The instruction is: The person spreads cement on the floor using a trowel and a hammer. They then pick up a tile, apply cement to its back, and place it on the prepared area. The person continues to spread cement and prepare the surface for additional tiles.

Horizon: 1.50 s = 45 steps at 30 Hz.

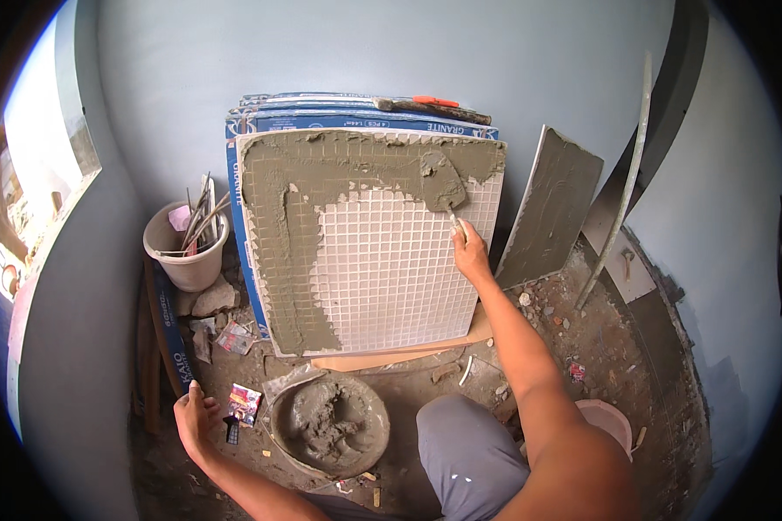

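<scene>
Overhead, a person crouches on a dusty floor (634, 365), spreading grey mortar over the gridded back of a large square tile (391, 260). It leans nearly upright against a stack of blue tile boxes (321, 117) at the wall, so its back faces the worker. Mortar covers the top and left side; the centre and right remain bare white. Of the two hands, the right hand (471, 253) is closed around the handle of a trowel (441, 181), its blade pressed into a lump of mortar near the upper right. The left hand (196, 418) rests fingers spread on the floor — apparently for balance — holding nothing. A round pan of wet mortar (332, 424) sits between the knees, within reach. A white bucket of tools (187, 247) stands left; a second coated tile (552, 208) leans right.
</scene>
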{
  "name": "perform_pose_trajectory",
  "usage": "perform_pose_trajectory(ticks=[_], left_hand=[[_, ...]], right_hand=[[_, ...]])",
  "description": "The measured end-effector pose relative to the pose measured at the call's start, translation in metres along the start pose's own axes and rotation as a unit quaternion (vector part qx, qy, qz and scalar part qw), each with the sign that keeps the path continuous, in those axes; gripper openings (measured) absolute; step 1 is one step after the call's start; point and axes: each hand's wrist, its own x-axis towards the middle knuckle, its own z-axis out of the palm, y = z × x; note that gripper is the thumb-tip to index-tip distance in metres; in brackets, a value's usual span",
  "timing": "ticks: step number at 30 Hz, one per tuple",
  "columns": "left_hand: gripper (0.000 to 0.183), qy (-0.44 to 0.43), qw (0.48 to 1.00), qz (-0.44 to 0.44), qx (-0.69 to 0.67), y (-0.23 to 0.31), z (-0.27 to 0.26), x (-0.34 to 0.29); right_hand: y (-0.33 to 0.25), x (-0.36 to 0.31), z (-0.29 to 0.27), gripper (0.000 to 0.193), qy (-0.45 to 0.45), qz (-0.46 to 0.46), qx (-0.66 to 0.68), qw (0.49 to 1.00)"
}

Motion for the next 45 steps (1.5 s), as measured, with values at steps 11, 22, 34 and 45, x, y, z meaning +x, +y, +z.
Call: perform_pose_trajectory(ticks=[11, 22, 34, 45], left_hand=[[0.039, -0.019, 0.996, -0.008, 0.085, 0.005, 0.029, 0.000], [0.042, -0.025, 0.987, 0.003, 0.158, 0.009, 0.047, -0.011], [0.043, -0.083, 0.978, -0.018, 0.190, 0.002, 0.064, -0.021], [0.054, -0.010, 0.978, 0.013, 0.207, 0.048, 0.033, -0.064]], right_hand=[[0.038, -0.002, -0.031, 0.032, 0.009, 0.222, 0.177, 0.959], [0.087, -0.114, 0.026, 0.041, 0.028, 0.297, 0.265, 0.917], [0.138, -0.139, 0.048, 0.041, 0.051, 0.245, 0.235, 0.939], [0.012, -0.237, -0.029, 0.032, -0.242, 0.093, 0.077, 0.963]])
